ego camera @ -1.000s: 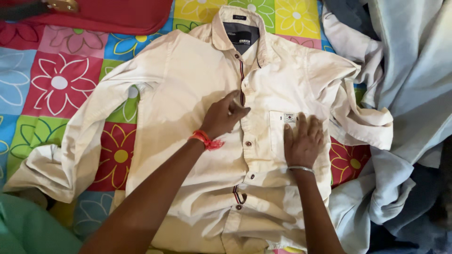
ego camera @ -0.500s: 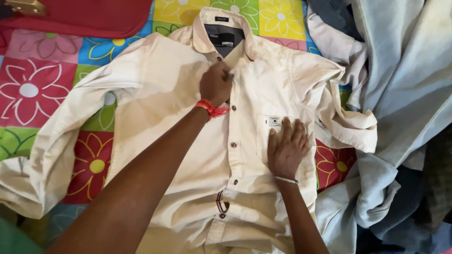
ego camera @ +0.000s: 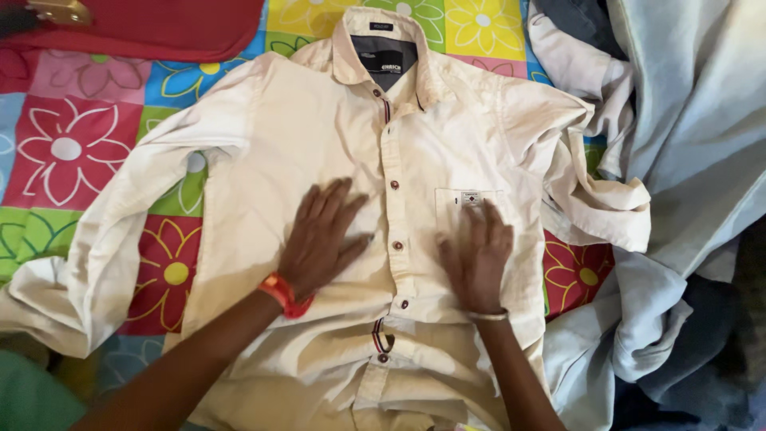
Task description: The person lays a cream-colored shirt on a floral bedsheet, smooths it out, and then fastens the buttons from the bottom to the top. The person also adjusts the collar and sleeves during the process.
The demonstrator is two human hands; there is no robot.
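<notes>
Cream cotton button-up shirt [ego camera: 335,144] on patchwork bedsheet w/ flower squares [ego camera: 72,152].
Shirt: dark brown buttons, grey collar lining, red/navy stripe trim on placket. Sheet: pink, red, green, blue, yellow squares w/ flowers. Red thread band [ego camera: 285,294] on left wrist, silver bangle [ego camera: 487,317] on right. Pale blue cloth pile [ego camera: 686,160] at right; red bag [ego camera: 159,24] top left.

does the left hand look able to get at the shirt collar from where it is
Probably yes: the left hand lies flat on the cream shirt, and only bare shirt front lies between it and the collar.
</notes>
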